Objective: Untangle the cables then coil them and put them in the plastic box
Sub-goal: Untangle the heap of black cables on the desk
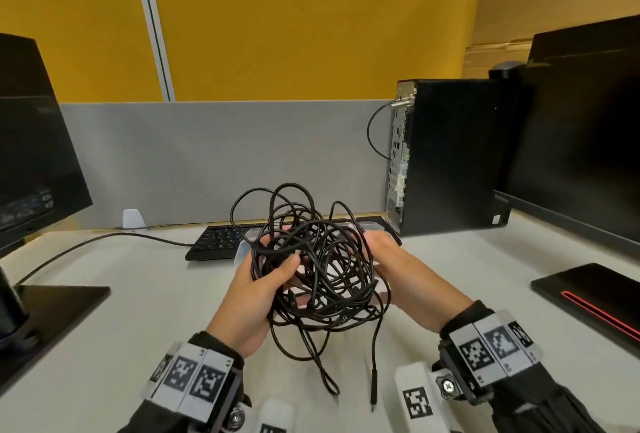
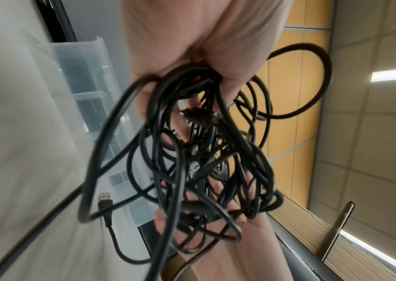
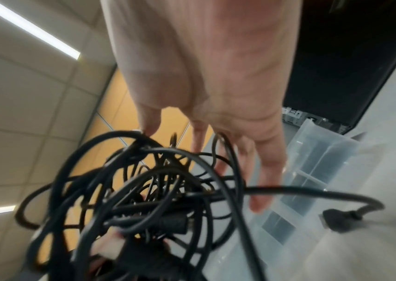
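Observation:
A tangled bundle of black cables point(image 1: 318, 266) point(image 2: 204, 161) point(image 3: 149, 190) hangs above the white desk, held between both hands. My left hand point(image 1: 256, 294) point(image 2: 192, 38) grips its left side, thumb curled over several strands. Against the right side, my right hand point(image 1: 405, 276) point(image 3: 216, 76) rests with fingers nearly straight, loops running between them. A loop and a loose end with a plug point(image 1: 373, 387) dangle below. Another USB plug point(image 2: 105, 199) hangs free. The clear plastic box point(image 1: 242, 249) point(image 2: 84, 76) point(image 3: 324, 152) stands on the desk just behind the bundle, mostly hidden in the head view.
A black keyboard point(image 1: 218, 238) lies behind the box. To the right stand a black PC tower point(image 1: 450, 155) and a monitor point(image 1: 581, 127). Another monitor point(image 1: 31, 155) with its base point(image 1: 52, 314) is at left. A black device with a red stripe point(image 1: 595, 297) lies right.

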Available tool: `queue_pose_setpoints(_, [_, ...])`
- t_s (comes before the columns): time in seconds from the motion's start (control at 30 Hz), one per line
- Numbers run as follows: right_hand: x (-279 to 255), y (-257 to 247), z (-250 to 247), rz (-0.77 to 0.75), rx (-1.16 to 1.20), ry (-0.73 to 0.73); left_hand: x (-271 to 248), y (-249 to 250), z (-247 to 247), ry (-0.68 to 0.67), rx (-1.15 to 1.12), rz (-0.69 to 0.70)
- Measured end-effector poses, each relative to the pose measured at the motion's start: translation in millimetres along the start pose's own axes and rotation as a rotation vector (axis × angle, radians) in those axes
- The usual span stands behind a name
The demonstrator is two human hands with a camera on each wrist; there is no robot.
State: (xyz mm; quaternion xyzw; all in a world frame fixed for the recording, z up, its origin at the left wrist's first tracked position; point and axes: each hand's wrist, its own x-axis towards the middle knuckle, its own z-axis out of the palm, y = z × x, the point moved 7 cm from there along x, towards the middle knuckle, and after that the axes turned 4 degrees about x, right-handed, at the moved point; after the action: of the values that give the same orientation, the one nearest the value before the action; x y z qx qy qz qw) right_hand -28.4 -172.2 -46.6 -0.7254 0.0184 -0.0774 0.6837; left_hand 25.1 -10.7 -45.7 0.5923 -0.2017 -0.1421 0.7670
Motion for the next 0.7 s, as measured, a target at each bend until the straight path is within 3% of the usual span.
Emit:
queue_pose_setpoints(0.13, [-6.1, -25.7, -15.2, -0.289, -0.031, 0.246, 1.4, -1.5, -3.0, 0.054, -0.053, 0.016])
queue_pose_setpoints(0.2, [-10.1, -33.9, -15.5, -0.369, -0.056, 0.247, 2.6, -2.2, -3.9, 0.071, -0.074, 0.014])
queue_pose_setpoints(0.33, [-11.2, -32.8, -1.7, -0.368, -0.309, 0.061, 3.6, -1.1, -5.5, 0.097, -0.113, 0.026])
queue_pose_setpoints(0.43, [-12.5, -31.1, 0.9, -0.338, -0.360, -0.017, 3.6, -1.7, -6.3, 0.108, -0.139, 0.022])
queue_pose_setpoints(0.57, [-12.1, -34.4, -3.9, -0.362, -0.381, 0.013, 4.8, -7.6, -7.2, 0.130, -0.170, -0.032])
queue_pose_setpoints(0.7, [-11.1, -37.2, -10.4, -0.355, -0.160, 0.083, 3.3, -10.5, -2.3, 0.122, -0.279, -0.102])
